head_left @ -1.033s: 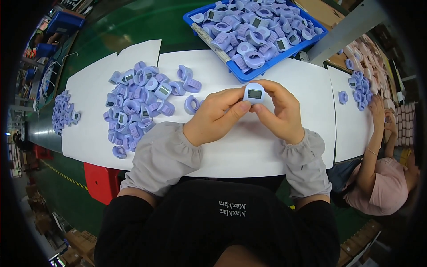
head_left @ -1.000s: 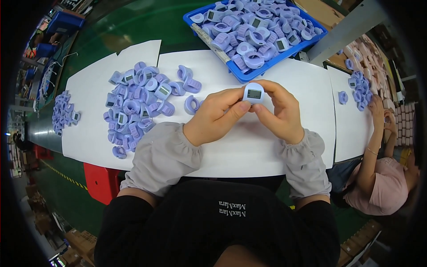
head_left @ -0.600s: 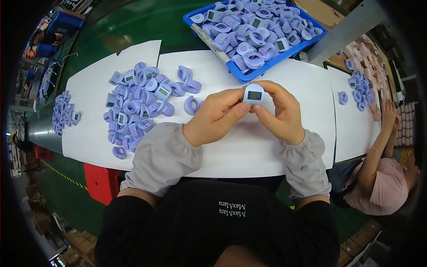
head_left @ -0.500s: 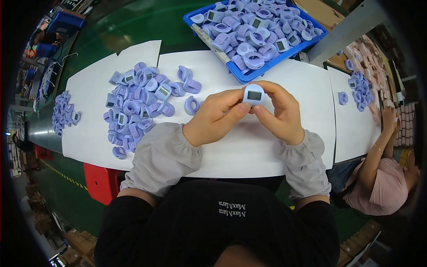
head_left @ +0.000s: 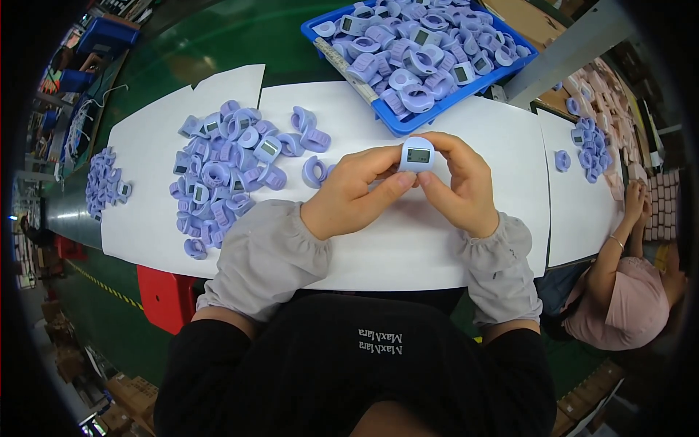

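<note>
Above the middle of the white-covered table, both my hands hold one lavender ring-shaped digital device [head_left: 418, 155], its small grey screen facing up toward me. My left hand [head_left: 357, 188] grips it from the left, fingers curled behind and thumb at the lower edge. On the other side, my right hand [head_left: 464, 183] is closed round it, with its thumb tip also by the lower edge. The device's band is hidden behind my fingers. To the left of my left hand lies a loose pile of the same devices [head_left: 216, 175], with a single device [head_left: 314, 172] close by my knuckles.
A blue tray [head_left: 397, 127] heaped with such devices stands at the far side, near a grey post [head_left: 561, 54]. Smaller piles lie at far left [head_left: 107, 182] and right [head_left: 593, 154]. A co-worker [head_left: 626, 298] sits at right; a red stool [head_left: 166, 300] stands at lower left.
My thumbs have slid slightly down toward the device's lower edge, and the marks on its screen look different. The device has shifted a little to the right.
</note>
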The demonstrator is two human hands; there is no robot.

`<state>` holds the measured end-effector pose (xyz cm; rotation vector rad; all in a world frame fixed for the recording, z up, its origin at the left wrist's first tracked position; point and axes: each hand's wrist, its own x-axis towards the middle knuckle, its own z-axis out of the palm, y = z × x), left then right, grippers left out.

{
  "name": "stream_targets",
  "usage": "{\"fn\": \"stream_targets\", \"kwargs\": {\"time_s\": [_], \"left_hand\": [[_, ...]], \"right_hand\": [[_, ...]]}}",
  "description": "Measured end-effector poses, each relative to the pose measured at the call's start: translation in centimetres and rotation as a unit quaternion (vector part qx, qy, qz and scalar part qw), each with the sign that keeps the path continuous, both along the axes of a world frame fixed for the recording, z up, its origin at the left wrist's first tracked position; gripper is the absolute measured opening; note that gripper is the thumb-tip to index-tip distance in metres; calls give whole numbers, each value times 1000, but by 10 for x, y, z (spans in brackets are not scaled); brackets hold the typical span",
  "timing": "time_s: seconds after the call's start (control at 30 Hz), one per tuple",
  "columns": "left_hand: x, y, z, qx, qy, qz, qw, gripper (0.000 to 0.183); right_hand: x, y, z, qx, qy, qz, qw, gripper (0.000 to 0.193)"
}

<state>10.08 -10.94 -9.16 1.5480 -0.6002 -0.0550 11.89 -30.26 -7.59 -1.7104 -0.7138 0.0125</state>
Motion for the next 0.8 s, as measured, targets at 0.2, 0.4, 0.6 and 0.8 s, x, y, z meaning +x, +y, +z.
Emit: {"fn": "stream_targets", "kwargs": {"time_s": [0.2,0.4,0.6,0.8], "left_hand": [[0,-1,2,2,14,-2,1000,28],[0,4,9,42,51,-34,997,29],[1,5,7,25,58,-30,998,28],[0,3,5,14,40,-15,999,29]], "right_hand": [[1,0,0,6,8,1,1000,38],[1,-1,-1,3,14,3,1000,43],[3,1,-1,4,13,22,1000,51],[2,1,2,-7,-6,20,1000,54]]}}
